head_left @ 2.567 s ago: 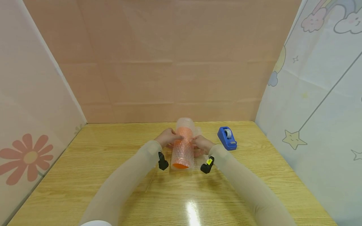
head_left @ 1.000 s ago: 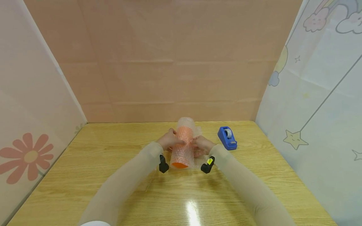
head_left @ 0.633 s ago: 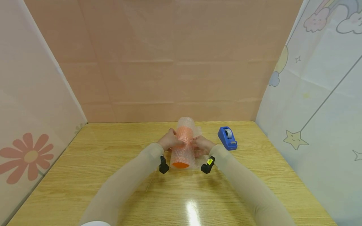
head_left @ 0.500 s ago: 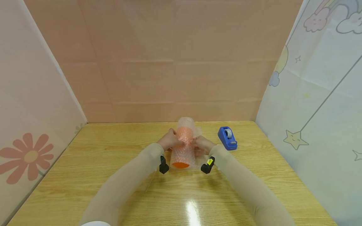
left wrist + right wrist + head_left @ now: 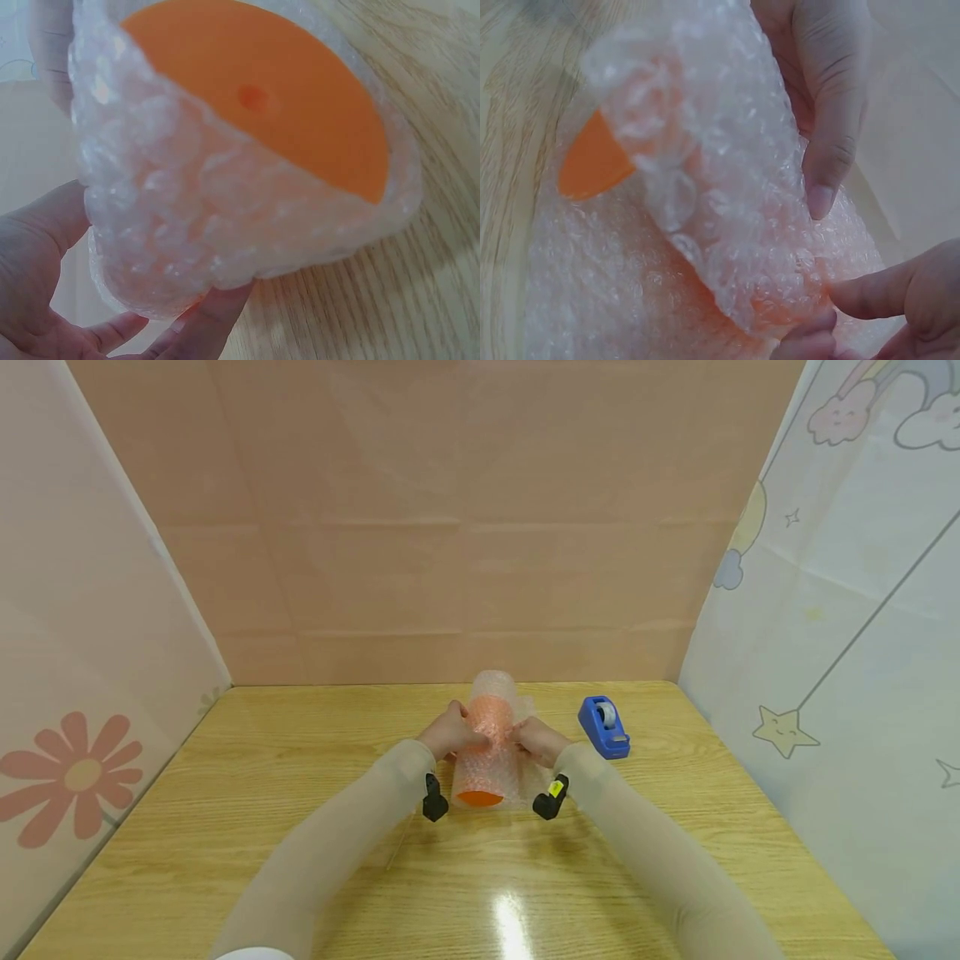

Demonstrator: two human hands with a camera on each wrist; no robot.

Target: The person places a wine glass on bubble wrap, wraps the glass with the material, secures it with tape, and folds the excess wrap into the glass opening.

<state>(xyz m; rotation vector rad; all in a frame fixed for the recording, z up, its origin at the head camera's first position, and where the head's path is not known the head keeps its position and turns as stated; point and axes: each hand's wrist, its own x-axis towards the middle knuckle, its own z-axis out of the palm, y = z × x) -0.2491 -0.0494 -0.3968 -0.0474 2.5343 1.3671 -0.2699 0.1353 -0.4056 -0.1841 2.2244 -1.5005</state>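
Note:
An orange cylindrical thing (image 5: 300, 97) wrapped in clear bubble wrap (image 5: 489, 760) lies lengthwise at the middle of the table. My left hand (image 5: 452, 732) grips the roll from its left side, thumb on top and fingers low against the wrap in the left wrist view. At the roll's right side my right hand (image 5: 538, 740) pinches the wrap between thumb and fingers, as the right wrist view shows near the right hand (image 5: 915, 300). A flap of wrap extends to the right, partly under that hand. The orange end shows in the wrap's near opening.
A blue tape dispenser (image 5: 603, 727) with a clear roll stands on the wooden table (image 5: 300, 735), right of the hands. A thin pale strip (image 5: 399, 845) lies near the left wrist. A pinkish-brown backdrop (image 5: 450, 527) rises behind, with patterned sheets at both sides. A white rounded edge shows at bottom left.
The roll has shifted very slightly and my left thumb sits a little lower on it than in the earliest frame. My right hand's fingers have moved slightly at the wrap's edge.

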